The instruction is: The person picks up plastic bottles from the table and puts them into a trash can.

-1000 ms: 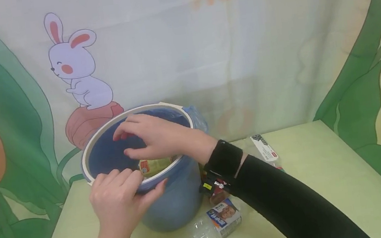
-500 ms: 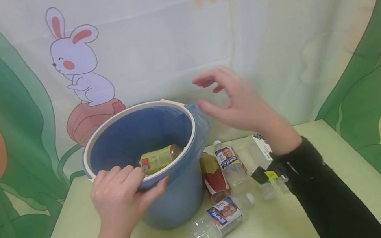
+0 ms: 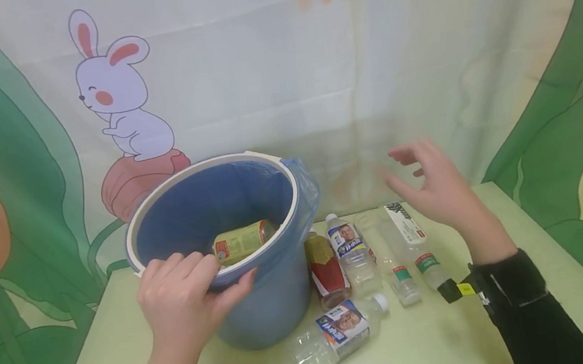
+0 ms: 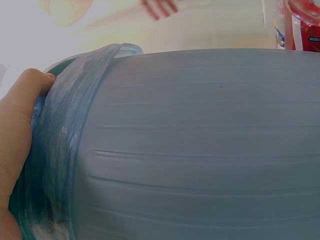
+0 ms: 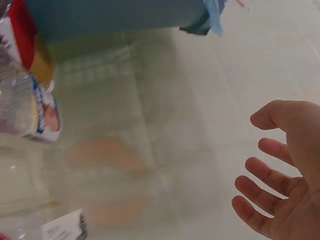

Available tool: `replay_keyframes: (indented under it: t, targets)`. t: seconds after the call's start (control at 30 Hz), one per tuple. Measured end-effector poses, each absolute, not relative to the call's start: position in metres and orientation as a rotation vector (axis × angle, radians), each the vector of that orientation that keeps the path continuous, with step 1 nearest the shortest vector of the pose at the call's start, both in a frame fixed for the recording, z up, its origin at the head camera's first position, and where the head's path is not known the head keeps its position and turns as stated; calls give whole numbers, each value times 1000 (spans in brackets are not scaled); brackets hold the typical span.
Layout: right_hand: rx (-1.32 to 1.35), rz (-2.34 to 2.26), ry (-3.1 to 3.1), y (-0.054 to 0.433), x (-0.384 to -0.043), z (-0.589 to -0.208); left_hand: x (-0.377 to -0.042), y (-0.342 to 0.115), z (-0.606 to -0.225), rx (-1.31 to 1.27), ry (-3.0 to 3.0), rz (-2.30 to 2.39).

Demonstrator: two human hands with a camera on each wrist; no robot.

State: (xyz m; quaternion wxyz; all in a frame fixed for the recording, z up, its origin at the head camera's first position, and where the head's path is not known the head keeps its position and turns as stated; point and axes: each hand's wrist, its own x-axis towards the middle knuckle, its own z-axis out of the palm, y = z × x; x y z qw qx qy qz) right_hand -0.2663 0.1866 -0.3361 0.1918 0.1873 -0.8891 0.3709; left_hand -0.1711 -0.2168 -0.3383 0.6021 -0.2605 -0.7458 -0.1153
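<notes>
A blue trash bin [image 3: 264,313] with a white rim ring and a blue plastic liner [image 3: 307,189] stands on the table. My left hand [image 3: 180,299] grips its near rim, fingers over the edge and thumb outside; the left wrist view shows the thumb on the liner. Inside the bin lies a yellow-and-red can [image 3: 241,243]. My right hand [image 3: 436,185] is in the air above the bottles at the right, fingers loosely bent and holding nothing. Nearest below it lie a clear bottle with a white label [image 3: 407,223] and a green-and-red band, and a smaller bottle [image 3: 404,280].
Beside the bin lie a red-and-gold bottle [image 3: 328,271] and a clear bottle with a blue label [image 3: 352,247]. Another blue-labelled bottle [image 3: 343,333] lies in front of them. A printed curtain [image 3: 257,77] hangs behind the pale green table [image 3: 497,254].
My right hand has come out from over the bin and moved right, to above the bottles. The bottles beside the bin are uncovered. My left hand stays on the rim.
</notes>
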Motion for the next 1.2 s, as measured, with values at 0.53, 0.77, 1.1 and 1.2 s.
replay_keyframes:
  t: [0.53, 0.77, 1.1, 1.2]
  targets:
    - [244, 1023, -2703, 215, -264, -427, -173, -212, -338, -601, -1702, -281]
    - [184, 1039, -2750, 214, -268, -449, -173, -212, -339, -598, -1714, -279]
    - [178, 1003, -2819, 212, -279, -469, -174, -213, -339, -595, -1714, -287]
    - [171, 1016, -2837, 209, -281, -471, -173, -214, -339, -591, -1719, -283]
